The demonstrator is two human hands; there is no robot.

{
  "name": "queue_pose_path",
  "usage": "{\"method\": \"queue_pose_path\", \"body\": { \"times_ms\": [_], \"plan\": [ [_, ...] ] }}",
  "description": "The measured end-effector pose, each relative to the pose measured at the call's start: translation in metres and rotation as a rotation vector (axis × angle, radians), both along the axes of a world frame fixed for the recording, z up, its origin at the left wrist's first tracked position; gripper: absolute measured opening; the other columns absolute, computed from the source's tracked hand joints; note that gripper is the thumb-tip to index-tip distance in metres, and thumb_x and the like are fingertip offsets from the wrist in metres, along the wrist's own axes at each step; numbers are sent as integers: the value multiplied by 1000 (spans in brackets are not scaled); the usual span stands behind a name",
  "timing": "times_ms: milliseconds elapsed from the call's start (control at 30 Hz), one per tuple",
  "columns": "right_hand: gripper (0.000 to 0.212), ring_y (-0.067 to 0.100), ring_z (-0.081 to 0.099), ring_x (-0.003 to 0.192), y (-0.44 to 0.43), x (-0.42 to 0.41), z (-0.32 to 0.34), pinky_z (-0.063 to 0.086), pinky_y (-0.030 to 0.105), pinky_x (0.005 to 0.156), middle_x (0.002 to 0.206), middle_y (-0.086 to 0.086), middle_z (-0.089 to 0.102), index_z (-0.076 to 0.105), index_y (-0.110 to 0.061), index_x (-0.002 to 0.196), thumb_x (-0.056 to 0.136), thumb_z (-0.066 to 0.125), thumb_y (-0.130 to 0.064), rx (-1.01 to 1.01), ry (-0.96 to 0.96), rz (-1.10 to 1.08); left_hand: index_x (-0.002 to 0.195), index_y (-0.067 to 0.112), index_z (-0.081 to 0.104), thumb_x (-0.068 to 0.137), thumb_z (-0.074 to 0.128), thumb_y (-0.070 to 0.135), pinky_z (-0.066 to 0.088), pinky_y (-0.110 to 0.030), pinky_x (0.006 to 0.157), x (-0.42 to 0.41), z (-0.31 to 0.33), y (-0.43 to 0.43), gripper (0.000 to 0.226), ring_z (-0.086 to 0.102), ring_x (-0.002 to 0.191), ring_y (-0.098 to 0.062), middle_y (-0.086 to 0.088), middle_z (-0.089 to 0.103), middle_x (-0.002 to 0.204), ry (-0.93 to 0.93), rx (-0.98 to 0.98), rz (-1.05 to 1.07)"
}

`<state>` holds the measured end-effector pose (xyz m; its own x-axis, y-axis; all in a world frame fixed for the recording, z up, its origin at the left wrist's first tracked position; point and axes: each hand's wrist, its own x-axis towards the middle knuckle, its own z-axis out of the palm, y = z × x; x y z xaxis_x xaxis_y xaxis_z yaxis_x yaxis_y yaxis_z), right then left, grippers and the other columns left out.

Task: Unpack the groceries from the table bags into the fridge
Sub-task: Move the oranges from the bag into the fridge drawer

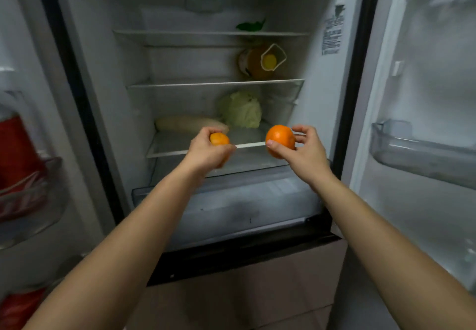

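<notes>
Fridge shelf (172,147) at centre frame holds cabbage (243,109) and radish (188,125), front edge bare, left grip (206,150) holds small orange (219,139), right grip (306,154) holds large orange (280,140)

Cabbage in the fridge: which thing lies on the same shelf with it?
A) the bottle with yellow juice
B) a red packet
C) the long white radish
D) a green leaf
C: the long white radish lies just left of the cabbage on the lowest glass shelf, while the bottle lies one shelf higher.
</notes>
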<state>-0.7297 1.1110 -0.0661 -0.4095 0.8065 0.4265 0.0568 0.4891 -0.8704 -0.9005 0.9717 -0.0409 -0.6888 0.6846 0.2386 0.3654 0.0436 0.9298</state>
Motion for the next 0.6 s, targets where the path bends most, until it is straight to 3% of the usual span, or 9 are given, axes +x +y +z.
{"method": "queue_pose_path", "body": {
  "times_ms": [67, 133, 233, 433, 500, 600],
  "plan": [
    [72, 15, 60, 105, 29, -22, 0, 49, 27, 89, 121, 0, 60, 51, -24, 126, 68, 87, -46, 24, -91, 28, 118, 20, 52, 86, 72, 13, 54, -36, 63, -13, -3, 19, 38, 54, 72, -15, 0, 53, 93, -26, -78, 21],
    [79, 17, 61, 107, 55, -45, 1, 49, 32, 95, 119, -1, 61, 54, -20, 131, 65, 88, -48, 60, -259, 81, 115, 17, 55, 85, 68, 11, 49, -33, 60, -28, -8, 36, 33, 55, 69, -19, -3, 56, 85, -68, -178, 16],
    [75, 21, 61, 109, 79, -80, 2, 50, 33, 93, 121, 1, 64, 62, -19, 127, 64, 87, -51, 156, -554, 163, 104, 18, 59, 79, 67, 21, 49, -34, 62, -51, -19, 54, 26, 58, 78, -26, -13, 62, 96, -68, -399, 9],
    [47, 22, 68, 99, 88, -138, -11, 58, 33, 85, 109, 4, 72, 72, -17, 111, 72, 82, -41, 318, -1115, 479, 124, 17, 55, 88, 64, 16, 56, -36, 70, -81, -35, 72, 38, 64, 85, -29, -14, 62, 111, 130, -932, -134],
    [43, 22, 70, 97, 90, -151, -20, 59, 35, 86, 108, 4, 73, 74, -18, 110, 75, 78, -42, 349, -1229, 533, 129, 20, 55, 87, 67, 23, 59, -37, 81, -88, -41, 78, 44, 65, 98, -27, -10, 59, 125, 244, -1050, -193],
    [56, 25, 68, 107, 91, -160, -29, 57, 39, 94, 118, 5, 71, 69, -16, 120, 71, 85, -40, 329, -1324, 603, 137, 22, 53, 90, 67, 32, 50, -37, 101, -94, -52, 86, 50, 58, 117, -23, -4, 55, 136, 436, -1182, -282]
  ]
}}
